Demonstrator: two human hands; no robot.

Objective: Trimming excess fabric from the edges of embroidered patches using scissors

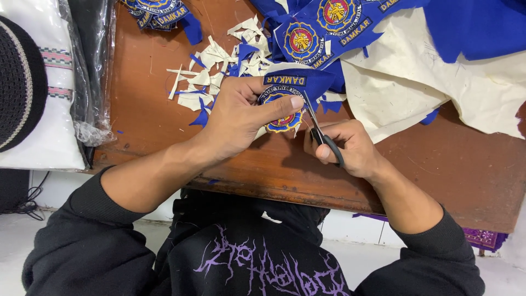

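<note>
at the far left we are seeing a white folded cloth (pixel 52 137) lying beside a dark knitted cap (pixel 19 82), with clear plastic wrapping (pixel 93 71) crumpling against the edge of the brown wooden counter (pixel 455 175). moving right, pale and blue fabric offcuts (pixel 211 74) are littering the counter above our wrists.

our left hand (pixel 241 118) is reaching in from the lower left and clenching around a round embroidered patch (pixel 282 107) on blue cloth, the thumb pressing flat across its face and the fingers curling underneath, so the patch is being lifted just off the counter near its middle. just to the right, our right hand (pixel 348 148) is grasping a pair of black-handled scissors (pixel 320 131), fingers through the loops, and the blades are pointing up and to the left, touching the right rim of the patch. the patch is lying up and to the left of the right hand, and the scissors' long axis is running along that same diagonal; the left hand is the nearer one, already holding it.

further right, more blue patches (pixel 323 27) are piling at the top, and a cream backing sheet (pixel 438 82) is spreading toward the right edge beside a piece of blue fabric (pixel 476 27).
</note>
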